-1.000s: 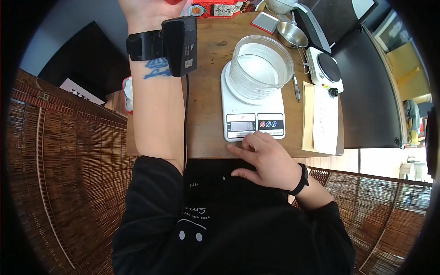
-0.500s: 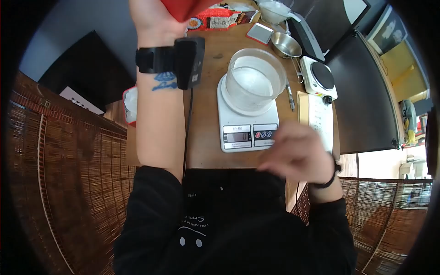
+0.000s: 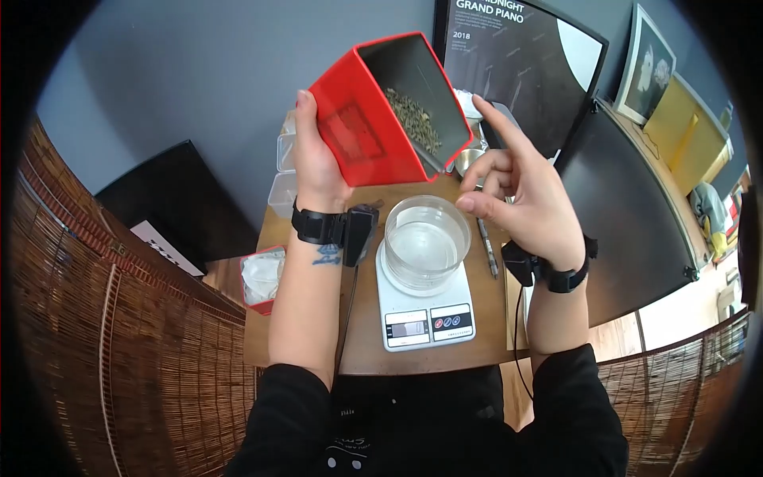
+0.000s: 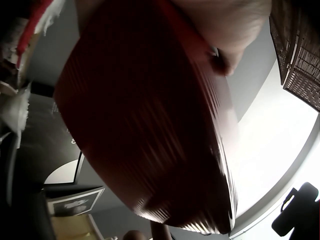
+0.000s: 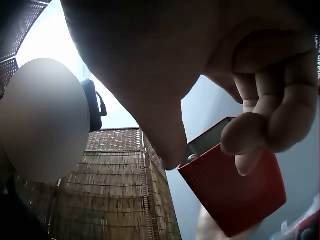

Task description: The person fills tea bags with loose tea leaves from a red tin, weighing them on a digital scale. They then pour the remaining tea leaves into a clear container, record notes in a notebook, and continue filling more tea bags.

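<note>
My left hand (image 3: 318, 163) grips a red square-mouthed tin (image 3: 350, 131) from its left side, thumb along the wall. The tin is raised and tilted, its grey-lined mouth facing right. Inside lie dried green leaves (image 3: 417, 123), gathered on the lower wall. In the left wrist view the tin (image 4: 145, 115) fills most of the picture. My right hand (image 3: 528, 191) is beside the mouth, index finger extended and the others loosely bent, holding nothing. Below the tin stands a clear round bowl (image 3: 429, 266) on a white kitchen scale (image 3: 425, 306) with a lit display.
A pen (image 3: 486, 250) lies right of the scale. At the table's left edge is a red box (image 3: 263, 298) with white plastic in it. Clear containers (image 3: 282, 191) and a metal pan (image 3: 467, 161) stand farther back. Cables hang from both wrists.
The left hand has brought the red tin up into full view, tilted over the bowl's far side. The right hand has left the scale's front and risen to the tin's mouth.
</note>
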A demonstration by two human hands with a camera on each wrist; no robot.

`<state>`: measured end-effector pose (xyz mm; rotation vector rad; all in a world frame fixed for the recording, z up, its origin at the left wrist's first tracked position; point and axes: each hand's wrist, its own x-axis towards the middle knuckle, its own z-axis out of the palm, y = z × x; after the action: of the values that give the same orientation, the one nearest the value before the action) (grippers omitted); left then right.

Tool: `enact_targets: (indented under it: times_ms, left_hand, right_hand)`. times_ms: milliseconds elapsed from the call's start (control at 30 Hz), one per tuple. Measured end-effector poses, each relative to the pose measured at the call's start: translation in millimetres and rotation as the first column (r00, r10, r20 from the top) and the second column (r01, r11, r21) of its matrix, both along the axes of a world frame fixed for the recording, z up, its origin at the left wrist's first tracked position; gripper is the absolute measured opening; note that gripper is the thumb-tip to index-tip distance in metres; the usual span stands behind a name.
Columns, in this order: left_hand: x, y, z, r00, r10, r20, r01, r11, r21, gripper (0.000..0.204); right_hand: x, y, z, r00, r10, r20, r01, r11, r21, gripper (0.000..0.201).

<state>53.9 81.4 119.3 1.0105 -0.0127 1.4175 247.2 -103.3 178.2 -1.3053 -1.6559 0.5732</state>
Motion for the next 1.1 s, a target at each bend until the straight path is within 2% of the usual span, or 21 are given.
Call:
enact_targets:
  times_ms: [133,200,233,267,333,367,400,500,633,700,767,867,1000,1100]
  left_hand:
    - [1.7,9.4,-16.7,0.997,0.004,-0.081,-0.001,1.000,0.032,0.062]
    - [6.2,14.1,-25.6,0.994,0.023,-0.105,-0.023,1.000,0.005,0.063]
    - [8.9,16.3,-29.6,0.996,0.007,-0.090,-0.009,1.000,-0.027,0.064]
    - [11.9,17.8,-34.8,0.997,-0.010,-0.077,0.005,0.998,-0.062,0.064]
    - [13.3,23.2,-44.5,0.991,-0.019,-0.132,0.015,0.999,-0.029,0.068]
    - [15.3,24.9,-47.1,0.992,-0.068,-0.106,0.064,0.997,-0.040,0.070]
    - [16.9,26.7,-49.2,0.990,-0.116,-0.079,0.113,0.992,-0.050,0.072]
    - [12.6,30.1,-52.4,0.987,-0.075,-0.142,0.076,0.997,-0.002,0.078]
    - [12.9,34.3,-61.4,0.985,-0.141,-0.102,0.136,0.989,-0.056,0.084]
    - [11.7,33.8,-61.8,0.972,-0.224,-0.077,0.224,0.975,-0.003,0.085]
    - [11.1,32.7,-61.6,0.968,-0.231,-0.098,0.233,0.972,0.012,0.087]
    - [11.9,33.6,-66.2,0.960,-0.246,-0.137,0.254,0.966,0.041,0.091]
    - [18.7,37.1,-74.1,0.960,-0.259,-0.110,0.263,0.965,0.016,0.092]
    - [16.5,36.4,-73.3,0.953,-0.278,-0.118,0.283,0.959,0.033,0.091]
  right_hand:
    - [-2.0,5.2,-14.4,1.000,-0.008,-0.028,0.011,0.993,0.117,0.100]
    - [0.7,8.2,-24.5,0.991,0.025,0.130,-0.054,0.973,0.226,0.088]
    - [-1.1,10.3,-28.1,0.981,0.027,0.190,-0.076,0.964,0.255,0.064]
    - [0.8,14.2,-32.2,0.983,0.028,0.182,-0.075,0.964,0.254,0.064]
    - [5.8,21.3,-39.9,0.917,0.000,0.398,-0.183,0.887,0.423,0.042]
    - [5.7,18.7,-35.9,0.902,-0.008,0.432,-0.196,0.883,0.426,0.028]
    - [8.0,20.0,-38.5,0.905,-0.007,0.426,-0.194,0.884,0.425,0.028]
    - [12.8,25.2,-43.1,0.895,-0.022,0.446,-0.224,0.841,0.491,0.026]
    - [16.2,23.5,-41.4,0.835,-0.133,0.534,-0.206,0.824,0.527,0.018]
    - [13.9,23.7,-41.8,0.813,-0.181,0.553,-0.204,0.802,0.561,0.018]
    - [12.7,23.4,-42.7,0.738,-0.279,0.615,-0.213,0.769,0.603,0.021]
    - [15.6,28.8,-48.7,0.730,-0.320,0.604,-0.212,0.734,0.645,0.024]
    - [14.3,28.5,-48.4,0.737,-0.310,0.601,-0.219,0.732,0.646,0.025]
    - [10.7,22.2,-45.4,0.735,-0.316,0.600,-0.163,0.777,0.608,0.024]
